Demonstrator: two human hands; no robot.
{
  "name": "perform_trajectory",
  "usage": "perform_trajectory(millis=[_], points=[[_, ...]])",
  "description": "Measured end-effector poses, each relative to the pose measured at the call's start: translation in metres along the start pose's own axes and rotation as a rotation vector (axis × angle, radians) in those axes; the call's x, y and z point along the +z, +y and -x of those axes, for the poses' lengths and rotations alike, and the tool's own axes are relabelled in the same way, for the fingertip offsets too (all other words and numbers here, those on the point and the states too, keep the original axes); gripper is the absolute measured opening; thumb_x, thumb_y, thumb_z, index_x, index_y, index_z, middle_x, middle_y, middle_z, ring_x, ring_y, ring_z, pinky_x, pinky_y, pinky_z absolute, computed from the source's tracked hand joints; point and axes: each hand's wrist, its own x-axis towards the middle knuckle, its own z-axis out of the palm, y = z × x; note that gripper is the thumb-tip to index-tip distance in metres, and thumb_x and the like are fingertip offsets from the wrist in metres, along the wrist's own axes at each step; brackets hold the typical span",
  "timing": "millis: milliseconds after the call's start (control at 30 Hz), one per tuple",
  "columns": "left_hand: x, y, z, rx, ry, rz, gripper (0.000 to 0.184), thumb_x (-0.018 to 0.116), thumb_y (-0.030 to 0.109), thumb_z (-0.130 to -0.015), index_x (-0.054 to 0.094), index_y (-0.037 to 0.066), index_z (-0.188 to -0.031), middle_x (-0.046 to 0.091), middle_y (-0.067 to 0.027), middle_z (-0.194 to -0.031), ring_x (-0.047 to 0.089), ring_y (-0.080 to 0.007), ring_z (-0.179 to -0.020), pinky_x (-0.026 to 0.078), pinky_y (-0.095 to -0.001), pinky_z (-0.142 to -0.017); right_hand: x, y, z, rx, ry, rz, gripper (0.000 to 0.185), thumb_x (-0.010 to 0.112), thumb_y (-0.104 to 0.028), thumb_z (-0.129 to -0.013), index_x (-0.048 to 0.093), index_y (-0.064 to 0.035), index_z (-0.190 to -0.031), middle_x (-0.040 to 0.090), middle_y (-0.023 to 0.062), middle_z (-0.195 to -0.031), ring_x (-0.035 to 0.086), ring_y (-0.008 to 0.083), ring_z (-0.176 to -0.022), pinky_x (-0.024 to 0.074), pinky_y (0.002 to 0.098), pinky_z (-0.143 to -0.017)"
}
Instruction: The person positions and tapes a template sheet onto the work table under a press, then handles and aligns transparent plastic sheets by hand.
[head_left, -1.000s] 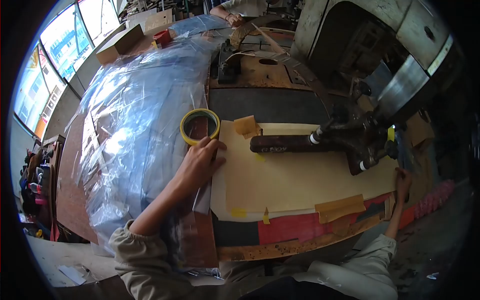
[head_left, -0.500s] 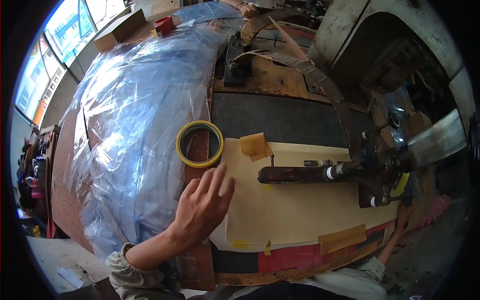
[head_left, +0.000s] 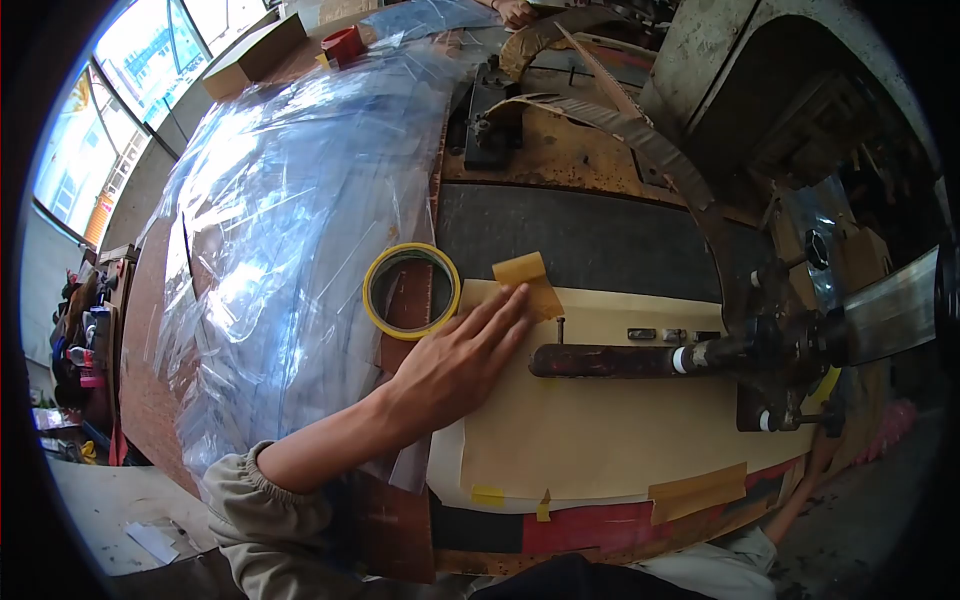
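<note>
My left hand (head_left: pixel 462 362) lies with straight fingers over the left edge of a cream sheet (head_left: pixel 560 440). Its fingertips reach a piece of tan tape (head_left: pixel 528 280) at the sheet's upper left corner. Just left of the fingers is a yellow roll of tape (head_left: pixel 455 285). A dark machine arm (head_left: pixel 610 361) extends over the sheet from the right, with small metal pieces (head_left: pixel 655 335) beside it. My right hand (head_left: pixel 826 450) is low at the far right, by the machine's black lever; its fingers are mostly hidden.
Clear plastic sheets (head_left: pixel 300 220) cover the table's left side. A red tape roll (head_left: pixel 343 45) and a cardboard box (head_left: pixel 255 58) stand at the back. Another person's hand (head_left: pixel 516 12) shows at the top. A black clamp-like block (head_left: pixel 492 120) and a curved strap (head_left: pixel 600 125) lie beyond the sheet.
My left hand has moved right and its bent fingers have straightened, reaching the tan tape on the sheet. The whole view has shifted slightly. My right hand stays by the lever.
</note>
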Motion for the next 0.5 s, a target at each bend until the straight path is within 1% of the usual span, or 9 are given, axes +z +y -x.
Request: perform_trajectory(millis=[33,133,233,333,433,467,500], points=[[0.001,-0.001,-0.003,0.0,0.03,-0.034,0.048,0.048,0.005,-0.084,0.04,-0.004,-0.131,0.032,-0.0205,-0.145,0.04,-0.0306,-0.13,0.035,-0.0416,-0.106,0.001,0.005,0.001,0.022,0.01,-0.018,0.028,0.052,-0.015,-0.081,0.062,-0.0001,-0.103,0.059,0.0042,-0.082,0.056,0.0138,-0.073,0.0445,0.0273,-0.067],[0.003,0.001,-0.012,-0.056,0.031,-0.026,0.047,0.05,0.012,-0.087,0.04,-0.002,-0.131,0.036,-0.0206,-0.142,0.04,-0.029,-0.13,0.035,-0.0437,-0.105,0.006,0.01,0.002,0.077,0.066,-0.063,0.03,0.051,-0.015,-0.081,0.062,-0.0005,-0.104,0.059,0.0048,-0.084,0.055,0.0134,-0.073,0.0437,0.0268,-0.066],[-0.006,0.007,-0.022,-0.131,-0.068,-0.083,0.05,0.051,0.021,-0.089,0.039,0.002,-0.135,0.039,-0.019,-0.141,0.039,-0.0281,-0.13,0.034,-0.0456,-0.104,0.001,0.0,0.003,-0.109,0.029,0.077,0.033,0.052,-0.016,-0.08,0.061,-0.0005,-0.107,0.059,0.0057,-0.089,0.056,0.0141,-0.079,0.0442,0.0272,-0.07],[0.002,-0.004,-0.032,-0.144,-0.061,-0.219,0.054,0.048,0.032,-0.092,0.036,0.006,-0.138,0.038,-0.0184,-0.141,0.039,-0.0286,-0.13,0.031,-0.0484,-0.106,0.004,0.005,0.003,-0.142,0.067,0.083,0.034,0.053,-0.016,-0.079,0.06,-0.0008,-0.109,0.059,0.0071,-0.094,0.056,0.0157,-0.084,0.0443,0.0288,-0.076],[0.01,-0.018,-0.041,-0.171,-0.004,-0.325,0.058,0.04,0.041,-0.093,0.035,0.007,-0.14,0.036,-0.0181,-0.143,0.038,-0.0298,-0.131,0.028,-0.0506,-0.107,0.0,0.024,0.005,-0.129,0.058,0.131,0.035,0.053,-0.016,-0.078,0.06,-0.0009,-0.109,0.06,0.008,-0.095,0.057,0.0182,-0.087,0.0444,0.031,-0.079],[0.016,-0.027,-0.046,-0.179,0.009,-0.331,0.066,0.034,0.052,-0.092,0.033,0.006,-0.141,0.034,-0.0203,-0.144,0.035,-0.0303,-0.133,0.02,-0.0524,-0.11,-0.002,0.031,0.006,-0.101,0.047,0.124,0.034,0.053,-0.016,-0.079,0.06,-0.0009,-0.108,0.06,0.008,-0.095,0.057,0.0181,-0.087,0.0444,0.0309,-0.079],[0.018,-0.034,-0.051,-0.2,0.013,-0.344,0.069,0.034,0.054,-0.092,0.032,0.005,-0.141,0.033,-0.0208,-0.144,0.033,-0.0306,-0.134,0.018,-0.0528,-0.111,-0.003,0.033,0.004,-0.074,0.038,0.115,0.034,0.053,-0.016,-0.079,0.06,-0.0009,-0.108,0.06,0.008,-0.095,0.057,0.0181,-0.087,0.0444,0.0309,-0.079]])
